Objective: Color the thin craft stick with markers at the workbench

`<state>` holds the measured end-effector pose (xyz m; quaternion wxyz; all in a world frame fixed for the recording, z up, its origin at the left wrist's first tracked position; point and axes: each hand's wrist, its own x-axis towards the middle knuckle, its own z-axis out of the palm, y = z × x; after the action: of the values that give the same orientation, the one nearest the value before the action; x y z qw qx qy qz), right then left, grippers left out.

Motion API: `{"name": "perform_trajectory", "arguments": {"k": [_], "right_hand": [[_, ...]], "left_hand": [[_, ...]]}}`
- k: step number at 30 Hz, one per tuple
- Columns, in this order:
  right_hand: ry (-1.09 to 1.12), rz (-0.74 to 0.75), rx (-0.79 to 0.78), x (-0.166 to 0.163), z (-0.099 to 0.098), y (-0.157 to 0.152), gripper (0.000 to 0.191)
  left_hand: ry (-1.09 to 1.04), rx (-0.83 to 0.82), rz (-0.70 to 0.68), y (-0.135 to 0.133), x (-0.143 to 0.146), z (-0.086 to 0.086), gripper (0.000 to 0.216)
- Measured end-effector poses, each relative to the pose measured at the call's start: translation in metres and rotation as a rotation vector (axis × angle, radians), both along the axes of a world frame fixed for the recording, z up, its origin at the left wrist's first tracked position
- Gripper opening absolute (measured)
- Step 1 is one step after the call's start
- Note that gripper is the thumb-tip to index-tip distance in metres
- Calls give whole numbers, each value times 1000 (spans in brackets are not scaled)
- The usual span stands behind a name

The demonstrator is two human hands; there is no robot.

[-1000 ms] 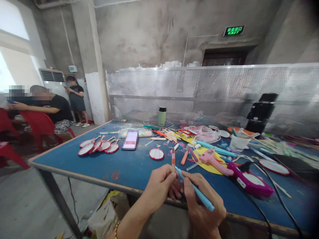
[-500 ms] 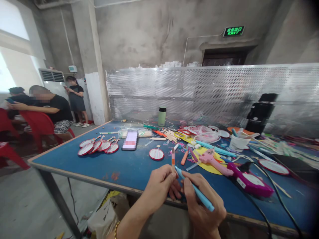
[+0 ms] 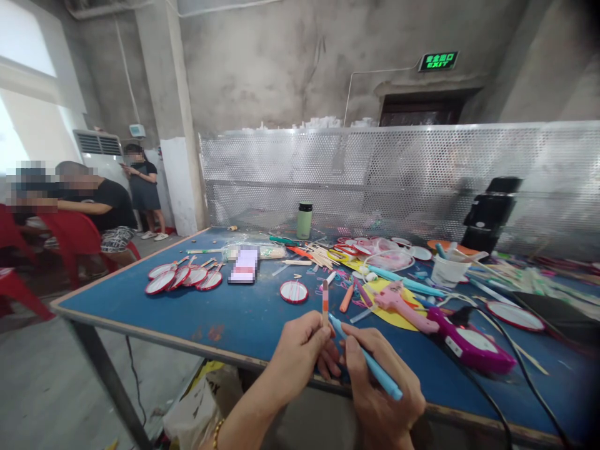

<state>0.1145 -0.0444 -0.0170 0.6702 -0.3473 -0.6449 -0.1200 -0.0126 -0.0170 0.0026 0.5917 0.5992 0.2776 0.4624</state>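
Between the thumb and fingers of my left hand (image 3: pixel 304 344) a wooden craft stick (image 3: pixel 325 300) stands upright, its upper part coloured in brown, orange and reddish bands. My right hand (image 3: pixel 384 375) grips a light blue marker (image 3: pixel 370 362) like a pen, the tip touching or very close to the stick near my left thumb. Both hands are at the table's front edge. Just beyond them lie a round white disc with a red rim (image 3: pixel 294 292) and an orange marker (image 3: pixel 347 299).
Left on the blue table (image 3: pixel 140 319) are several red-rimmed discs (image 3: pixel 197 276) and a phone (image 3: pixel 244 265). A green bottle (image 3: pixel 304 220) stands behind. To the right are a pink glue gun (image 3: pixel 405 306), a magenta device (image 3: pixel 473 340) with cables and a white cup (image 3: pixel 450 270).
My hands, the stick and the marker hold almost the same pose. The view has shifted very slightly.
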Motion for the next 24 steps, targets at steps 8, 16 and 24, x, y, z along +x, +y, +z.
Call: {"name": "perform_trajectory", "arguments": {"k": [8,16,24], "right_hand": [[19,4,27,0,-1,1,23],[-6,24,74,0,-1,2,28],[-30,28,48,2,-2,2,30]], "left_hand": [[8,-13,-9,1,-1,-1,34],[-6,6,8,-2,1,2,35],[-6,-12,23,0,1,1,33]]}}
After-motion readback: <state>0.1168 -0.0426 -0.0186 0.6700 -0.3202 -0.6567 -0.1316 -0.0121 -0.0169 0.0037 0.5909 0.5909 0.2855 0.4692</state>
